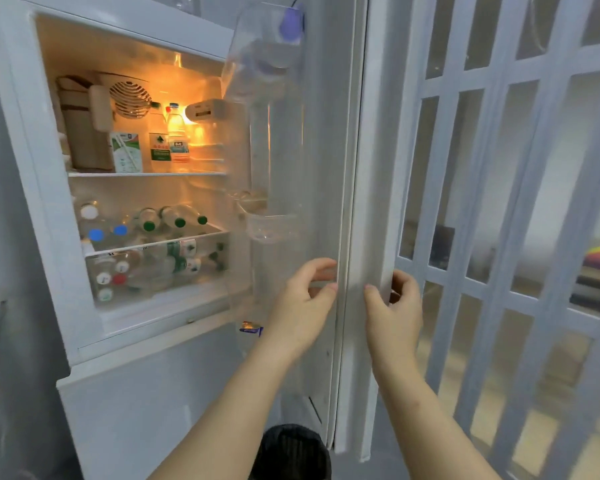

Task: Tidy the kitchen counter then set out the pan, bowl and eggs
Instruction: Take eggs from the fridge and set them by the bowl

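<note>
Fridge door [357, 202]: swung open to the rt, seen edge-on, set between the two hands.
R hand [394, 313]: door's outer edge is gripped, thumb laid on the edge face, fingers [404, 282] wrapped behind.
L hand [302, 306]: fingers half-curled at the door's inner rim; a hold can't be told.
Fridge [42, 168]: lit inside, shelves stocked w/ bottles [174, 220] (lower ones lying flat).

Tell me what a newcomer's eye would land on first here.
The warm orange glow inside the open fridge, upper left, draws the eye first, with bottles lying on its lower shelf. Next come the two hands at centre: the right hand grips the outer edge of the fridge door, and the left hand curls at its inner side. A white lattice screen fills the right.
</note>
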`<state>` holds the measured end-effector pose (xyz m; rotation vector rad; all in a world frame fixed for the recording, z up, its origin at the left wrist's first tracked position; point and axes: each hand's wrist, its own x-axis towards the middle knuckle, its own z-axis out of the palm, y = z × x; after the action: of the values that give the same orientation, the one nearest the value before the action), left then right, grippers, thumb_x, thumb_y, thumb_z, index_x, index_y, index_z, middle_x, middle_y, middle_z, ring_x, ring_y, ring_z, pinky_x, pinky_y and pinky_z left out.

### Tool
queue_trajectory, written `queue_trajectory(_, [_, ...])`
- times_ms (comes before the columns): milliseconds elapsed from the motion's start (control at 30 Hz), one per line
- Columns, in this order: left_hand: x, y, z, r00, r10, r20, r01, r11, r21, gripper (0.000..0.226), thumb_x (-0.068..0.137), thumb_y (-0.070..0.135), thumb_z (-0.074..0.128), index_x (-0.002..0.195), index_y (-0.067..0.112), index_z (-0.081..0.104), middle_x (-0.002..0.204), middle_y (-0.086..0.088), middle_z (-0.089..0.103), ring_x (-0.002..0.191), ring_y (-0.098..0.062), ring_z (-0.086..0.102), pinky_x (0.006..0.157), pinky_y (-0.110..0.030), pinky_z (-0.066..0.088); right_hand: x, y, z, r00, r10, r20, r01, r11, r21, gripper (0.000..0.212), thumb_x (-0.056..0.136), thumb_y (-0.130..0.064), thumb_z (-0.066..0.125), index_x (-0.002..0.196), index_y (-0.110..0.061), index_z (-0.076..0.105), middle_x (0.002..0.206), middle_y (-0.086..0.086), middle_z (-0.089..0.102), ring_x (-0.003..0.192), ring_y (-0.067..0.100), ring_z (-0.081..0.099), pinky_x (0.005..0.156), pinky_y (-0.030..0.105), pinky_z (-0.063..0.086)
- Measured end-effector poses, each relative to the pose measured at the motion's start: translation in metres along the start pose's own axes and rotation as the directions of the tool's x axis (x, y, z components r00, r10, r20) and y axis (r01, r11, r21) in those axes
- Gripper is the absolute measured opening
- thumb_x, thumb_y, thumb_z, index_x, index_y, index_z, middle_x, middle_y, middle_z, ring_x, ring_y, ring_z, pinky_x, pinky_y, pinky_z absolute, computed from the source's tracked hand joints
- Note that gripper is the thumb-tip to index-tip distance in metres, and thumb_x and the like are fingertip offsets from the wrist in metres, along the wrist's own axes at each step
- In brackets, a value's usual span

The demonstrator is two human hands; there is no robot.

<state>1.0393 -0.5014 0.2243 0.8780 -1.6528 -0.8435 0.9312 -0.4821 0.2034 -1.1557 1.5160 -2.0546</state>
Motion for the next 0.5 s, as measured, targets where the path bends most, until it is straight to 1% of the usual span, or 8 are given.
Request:
queue_trajectory(67, [0.003,0.002,0.012,0.999,-0.008,0.04,0.009,1.0,-0.009,0.032,0.091,0.009,0.054,0.089,0.041,0.055,0.092,0.023,0.059,0.096,-0.015,0.061,0.087,-0.03,0.047,0.013,0.004,-0.01,0.999,0.022,-0.044,-0.023,0.999,-0.034,0.038,0.088,-0.009,0.055,0.126,-0.012,0.049,0.119,0.001,0.053,0.106,0.015,0.05,0.085,0.027,0.039])
queue_trajectory(133, [0.007,0.005,0.019,0.998,-0.004,0.06,0.005,1.0,-0.02,0.033,0.091,0.009,0.054,0.084,0.041,0.056,0.09,0.021,0.061,0.094,-0.017,0.063,0.087,-0.033,0.049,0.027,0.009,-0.02,0.995,0.034,-0.09,-0.039,0.998,-0.054,0.039,0.086,-0.007,0.054,0.125,-0.012,0.05,0.12,0.004,0.055,0.102,0.017,0.052,0.081,0.027,0.038])
queue_trajectory(167, [0.011,0.006,0.021,0.998,0.001,0.059,0.001,1.0,-0.026,0.032,0.091,0.008,0.054,0.082,0.039,0.057,0.088,0.019,0.061,0.09,-0.016,0.063,0.085,-0.033,0.049,0.033,0.01,-0.023,0.994,0.043,-0.104,-0.049,0.997,-0.058,0.038,0.085,-0.007,0.055,0.122,-0.013,0.051,0.12,0.006,0.056,0.102,0.02,0.054,0.08,0.028,0.039])
queue_trajectory(233, [0.016,0.008,0.022,0.999,0.006,0.054,-0.005,0.999,-0.034,0.029,0.091,0.008,0.053,0.082,0.035,0.058,0.084,0.012,0.062,0.08,-0.01,0.063,0.08,-0.028,0.05,0.044,0.013,-0.028,0.991,0.057,-0.123,-0.066,0.995,-0.069,0.034,0.082,-0.007,0.056,0.113,-0.019,0.052,0.115,0.007,0.059,0.102,0.023,0.056,0.082,0.031,0.043])
queue_trajectory(300, [0.022,0.009,0.022,0.998,0.008,0.055,-0.006,0.999,-0.047,0.025,0.092,0.008,0.053,0.083,0.032,0.059,0.082,0.009,0.063,0.072,-0.003,0.062,0.077,-0.025,0.05,0.052,0.013,-0.031,0.987,0.068,-0.147,-0.082,0.992,-0.094,0.035,0.08,-0.007,0.057,0.111,-0.021,0.051,0.115,0.007,0.059,0.106,0.025,0.055,0.092,0.038,0.046])
queue_trajectory(367, [0.028,0.008,0.022,0.998,0.015,0.056,-0.011,0.998,-0.061,0.026,0.092,0.008,0.053,0.082,0.031,0.059,0.081,0.009,0.063,0.064,0.003,0.062,0.078,-0.026,0.049,0.059,0.011,-0.034,0.981,0.09,-0.171,-0.112,0.986,-0.124,0.046,0.081,-0.009,0.058,0.125,-0.018,0.047,0.127,0.008,0.053,0.116,0.027,0.05,0.101,0.042,0.041])
queue_trajectory(400, [0.033,0.007,0.021,0.999,0.018,0.052,-0.014,0.997,-0.07,0.027,0.092,0.008,0.053,0.081,0.032,0.059,0.081,0.009,0.063,0.062,0.005,0.062,0.078,-0.028,0.05,0.063,0.01,-0.034,0.979,0.097,-0.18,-0.123,0.983,-0.139,0.053,0.082,-0.011,0.058,0.133,-0.016,0.042,0.134,0.008,0.048,0.122,0.026,0.046,0.104,0.04,0.038])
queue_trajectory(500, [0.045,0.007,0.014,0.999,0.035,0.034,-0.032,0.996,-0.088,0.028,0.091,0.007,0.053,0.08,0.031,0.059,0.079,0.009,0.063,0.06,0.006,0.061,0.078,-0.03,0.051,0.069,0.002,-0.033,0.977,0.096,-0.191,-0.131,0.975,-0.18,0.064,0.085,-0.014,0.058,0.143,-0.015,0.031,0.146,0.005,0.036,0.133,0.024,0.035,0.106,0.038,0.031])
